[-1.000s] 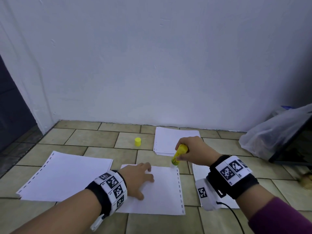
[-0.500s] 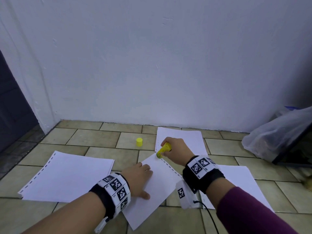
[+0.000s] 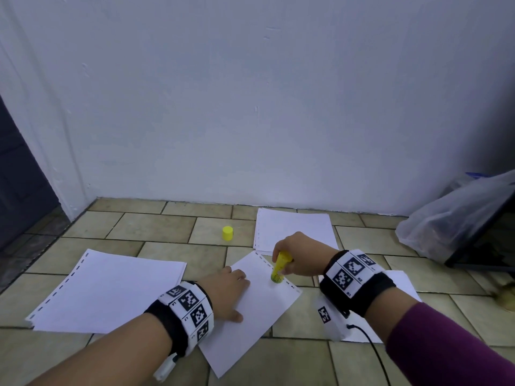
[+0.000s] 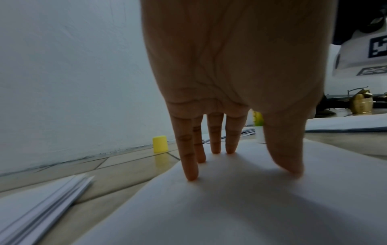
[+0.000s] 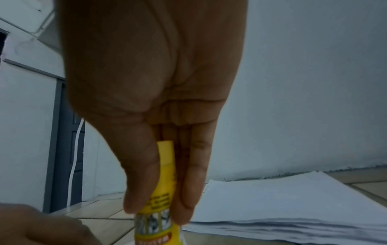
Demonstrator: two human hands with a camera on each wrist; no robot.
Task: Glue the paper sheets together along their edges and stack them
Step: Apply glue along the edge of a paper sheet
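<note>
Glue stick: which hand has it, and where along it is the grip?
The right hand grips the glue stick by its upper barrel, tip down on the sheet. The left hand only presses that sheet flat.

Both forearms reach forward and low over the floor, each wrist wrapped in a black band with white marker tags. The left hand [image 3: 227, 292] lies palm down, its fingers [image 4: 189, 159] straight and slightly spread, tips and thumb pressing flat on a paper sheet [image 3: 250, 316]. The right hand [image 3: 299, 256], its arm in a purple sleeve, is bent at the wrist with knuckles up; its thumb and fingers [image 5: 192, 190] are curled round a glue stick [image 3: 280, 267], held nearly upright with the lower end on the same sheet, near its perforated edge.
</note>
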